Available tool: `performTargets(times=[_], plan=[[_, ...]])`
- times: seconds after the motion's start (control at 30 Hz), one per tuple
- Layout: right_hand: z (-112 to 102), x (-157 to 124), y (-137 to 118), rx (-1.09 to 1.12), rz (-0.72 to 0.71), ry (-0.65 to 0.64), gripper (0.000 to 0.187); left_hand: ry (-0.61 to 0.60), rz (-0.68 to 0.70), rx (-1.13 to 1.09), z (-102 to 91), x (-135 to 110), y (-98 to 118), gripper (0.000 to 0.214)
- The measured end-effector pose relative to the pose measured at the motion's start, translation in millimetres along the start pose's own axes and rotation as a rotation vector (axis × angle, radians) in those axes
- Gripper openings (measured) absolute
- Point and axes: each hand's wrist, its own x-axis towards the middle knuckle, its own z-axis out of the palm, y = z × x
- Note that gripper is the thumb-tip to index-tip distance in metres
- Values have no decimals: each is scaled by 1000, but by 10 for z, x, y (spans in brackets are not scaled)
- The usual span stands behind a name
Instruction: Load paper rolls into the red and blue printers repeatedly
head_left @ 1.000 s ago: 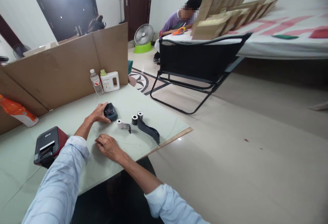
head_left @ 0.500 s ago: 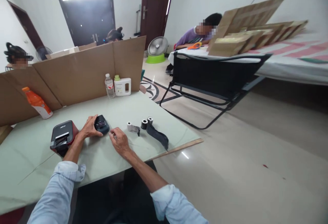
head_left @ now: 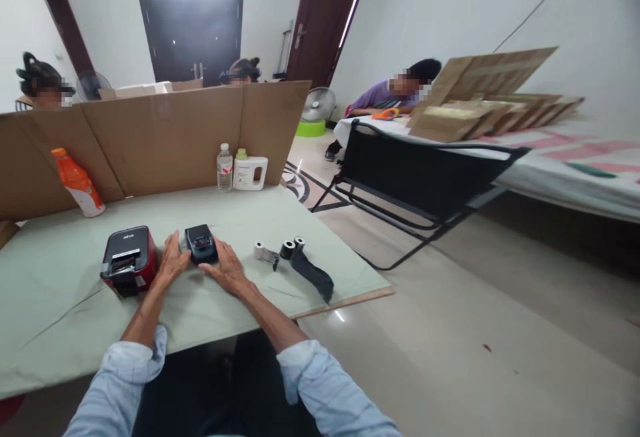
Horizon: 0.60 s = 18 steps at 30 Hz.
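Observation:
A small dark handheld printer [head_left: 201, 244] lies on the pale green table [head_left: 60, 290]. My left hand [head_left: 171, 264] rests against its left side, fingers curled round it. From the right, my right hand [head_left: 227, 267] touches the same device with its fingers on the near edge. A red and black label printer [head_left: 128, 260] stands just left of my left hand. To the right lie a white paper roll [head_left: 259, 250], two black rolls [head_left: 293, 247] and a loose dark ribbon strip [head_left: 313, 274].
A cardboard screen [head_left: 165, 134] stands along the table's far edge, with an orange bottle [head_left: 77, 184], a water bottle [head_left: 225, 168] and a white jug [head_left: 250, 170] before it. People sit behind it. A black folding chair [head_left: 415, 177] and a bed with cardboard are right.
My view has swung left and up. The right hand moved from the table surface onto the small dark printer; the left hand stays on it, and the device sits closer to the red printer.

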Motion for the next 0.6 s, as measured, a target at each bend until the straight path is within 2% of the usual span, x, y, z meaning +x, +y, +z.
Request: performTargets(times=[0.1, 0.23, 0.37, 0.47, 0.6], plan=[[2, -31, 26, -14, 8, 7, 86, 98, -166, 47, 41, -125, -63, 79], [1, -31, 24, -17, 20, 3, 83, 143, -207, 100, -10, -88, -41, 81], [-10, -37, 19, -21, 8, 9, 81, 126, -200, 139, -70, -10, -15, 82], [-3, -44, 41, -10, -1, 14, 77, 46, -115, 100, -88, -28, -12, 78], [36, -40, 99, -14, -28, 48, 73, -177, 144, 10, -116, -81, 27, 80]])
